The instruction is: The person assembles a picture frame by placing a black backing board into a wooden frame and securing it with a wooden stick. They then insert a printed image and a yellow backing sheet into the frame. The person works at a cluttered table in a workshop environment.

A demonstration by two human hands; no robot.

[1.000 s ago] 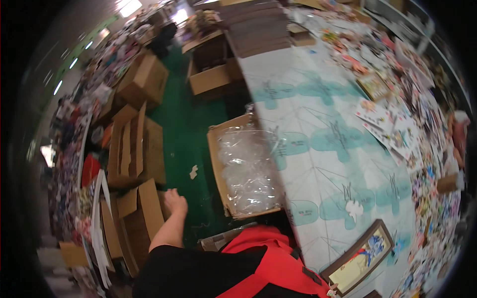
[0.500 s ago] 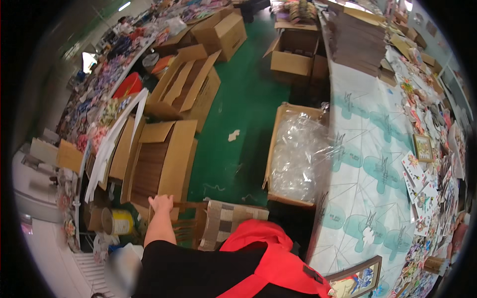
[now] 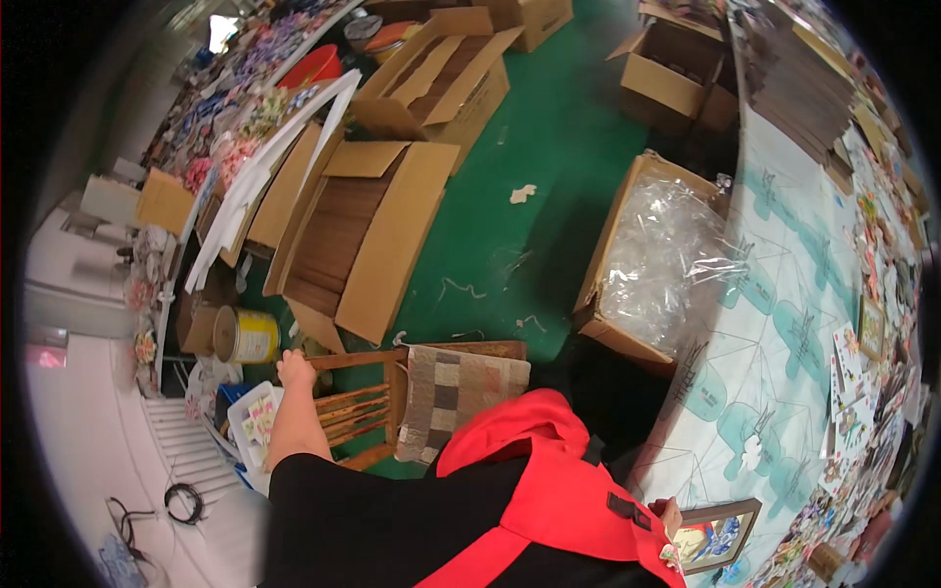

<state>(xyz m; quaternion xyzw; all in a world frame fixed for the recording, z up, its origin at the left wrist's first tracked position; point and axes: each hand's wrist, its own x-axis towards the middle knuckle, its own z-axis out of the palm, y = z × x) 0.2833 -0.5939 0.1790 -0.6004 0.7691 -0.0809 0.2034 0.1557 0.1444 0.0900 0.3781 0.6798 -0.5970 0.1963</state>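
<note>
My left hand (image 3: 295, 369) is closed on the top corner of a wooden chair's slatted back (image 3: 358, 404). A checked brown and beige cloth (image 3: 461, 392) covers the chair's seat. At the lower right, part of my right hand (image 3: 667, 515) shows beyond my red apron (image 3: 559, 490). Its fingers are at the edge of a dark-rimmed picture frame (image 3: 742, 534) holding a colourful picture, and they appear to grip it. The rest of that hand is hidden by the apron.
Open cartons (image 3: 397, 245) stand along the left of the green floor (image 3: 470, 265). Right of the aisle is a carton of clear plastic wrap (image 3: 662, 265), beside a long covered table (image 3: 725, 392) with cards and ornaments. A yellow-labelled can (image 3: 247, 335) and white bin (image 3: 253, 426) are at left.
The view has shifted, so the cartons and table sit farther right. More of the chair shows, apart from the near carton. My right hand has come into sight at the picture frame.
</note>
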